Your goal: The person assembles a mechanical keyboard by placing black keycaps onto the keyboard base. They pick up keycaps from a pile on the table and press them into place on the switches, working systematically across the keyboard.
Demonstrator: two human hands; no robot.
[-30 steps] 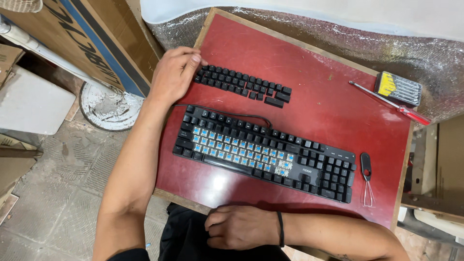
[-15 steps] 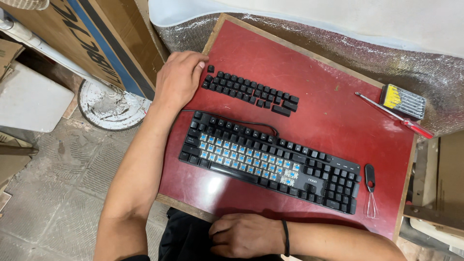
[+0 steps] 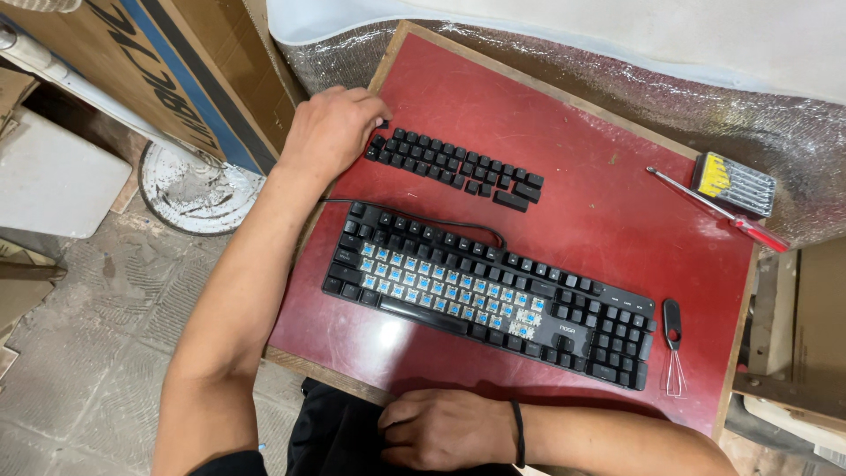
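Left hand [image 3: 330,132], grip loosely curled and holding nothing, touches the end of removed keycaps [image 3: 454,167] laid in rows on the red desk [image 3: 608,220]. Right hand [image 3: 445,429] rests closed at the near edge. The keyboard [image 3: 489,295] shows many bare blue switches; outer keys remain capped.

- The single head camera looks steeply down from above the person, close over both arms.
- The left hand [image 3: 330,132] lies toward the upper left of the view, the right hand [image 3: 445,429] at the bottom edge.
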